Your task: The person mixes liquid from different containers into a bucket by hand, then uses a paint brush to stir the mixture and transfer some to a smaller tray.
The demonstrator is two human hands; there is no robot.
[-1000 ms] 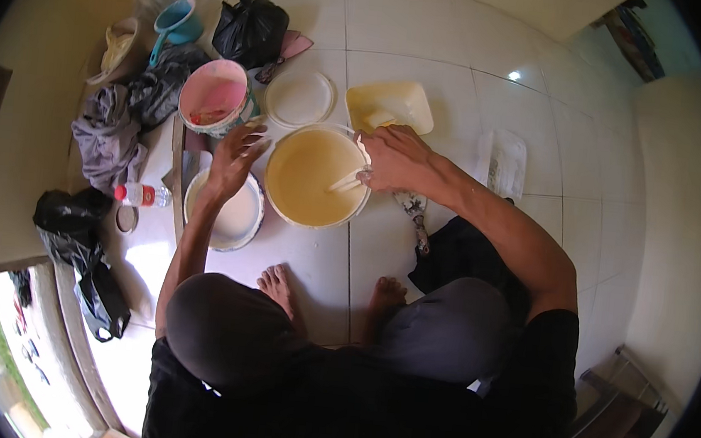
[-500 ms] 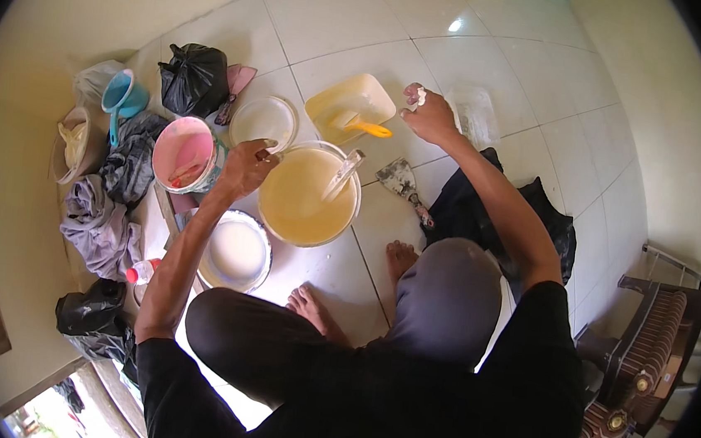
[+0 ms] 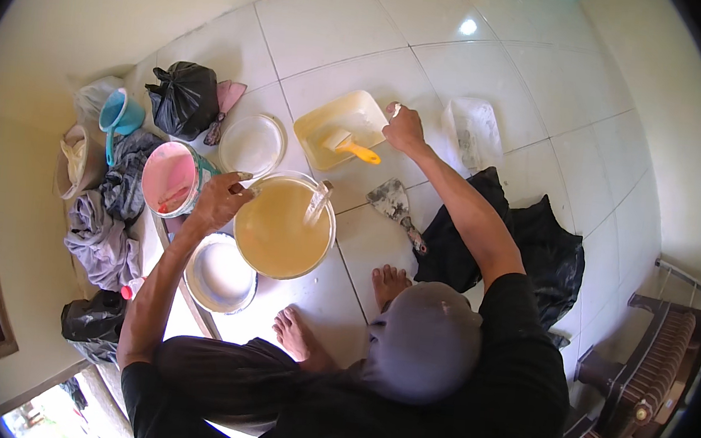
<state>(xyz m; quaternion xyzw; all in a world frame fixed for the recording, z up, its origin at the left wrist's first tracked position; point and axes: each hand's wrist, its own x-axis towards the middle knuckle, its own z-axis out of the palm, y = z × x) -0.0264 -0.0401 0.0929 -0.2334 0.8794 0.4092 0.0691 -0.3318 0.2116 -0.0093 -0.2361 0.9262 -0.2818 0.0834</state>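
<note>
A large bucket of cream-yellow paint (image 3: pixel 278 233) stands in front of me, with a pale paint-smeared stick (image 3: pixel 317 203) leaning inside it. My left hand (image 3: pixel 220 201) is at the bucket's left rim, fingers bent over it. Beyond lies a cream paint tray (image 3: pixel 312 136), and a paintbrush with a yellow handle (image 3: pixel 359 151) rests in it. My right hand (image 3: pixel 406 130) is closed at the tray's right rim; a whitish patch shows on its fingers, and I cannot make out whether it is paint. A crusted putty knife (image 3: pixel 394 202) lies on the floor nearby.
Left of the bucket are a pink-stained pail (image 3: pixel 172 177), a round lid (image 3: pixel 253 145) and a bowl of white liquid (image 3: pixel 222 273). Black bags (image 3: pixel 184 100), a blue dipper (image 3: pixel 123 113) and cloths (image 3: pixel 99 239) line the wall. Black cloth (image 3: pixel 543 253) and a clear plastic container (image 3: pixel 473 134) lie right.
My right hand has come down and left to the tray's rim. The whole view has shifted a little, my left hand staying by the bucket's rim.
</note>
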